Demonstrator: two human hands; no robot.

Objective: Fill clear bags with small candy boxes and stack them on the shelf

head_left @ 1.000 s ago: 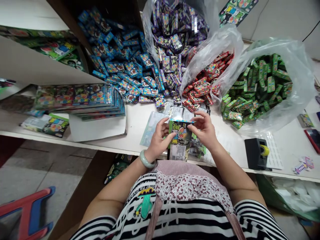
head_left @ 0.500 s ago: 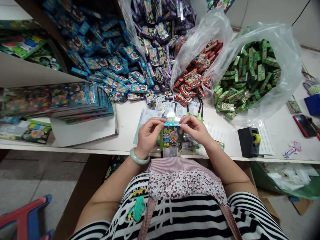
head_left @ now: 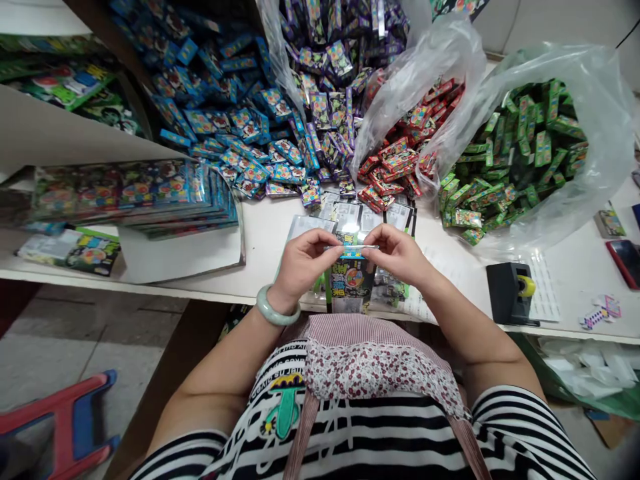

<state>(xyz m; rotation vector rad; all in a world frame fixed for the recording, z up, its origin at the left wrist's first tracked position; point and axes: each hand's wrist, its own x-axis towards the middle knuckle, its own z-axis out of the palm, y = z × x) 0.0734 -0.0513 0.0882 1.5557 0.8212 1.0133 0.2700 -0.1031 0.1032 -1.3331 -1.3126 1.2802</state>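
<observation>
Hands share the hold: left hand (head_left: 300,259) and right hand (head_left: 400,253) pinch opposite ends of the printed packet (head_left: 351,283) by its top edge at frame centre, long axis pointing down-frame toward the body.

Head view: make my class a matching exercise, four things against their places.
1 green boxes
2 red boxes
3 tape dispenser
4 bangle

A on the left arm
B on the table, right of the right hand
C in the rightmost bag
D just left of the green boxes

Pairs: 1-C, 2-D, 3-B, 4-A
</observation>
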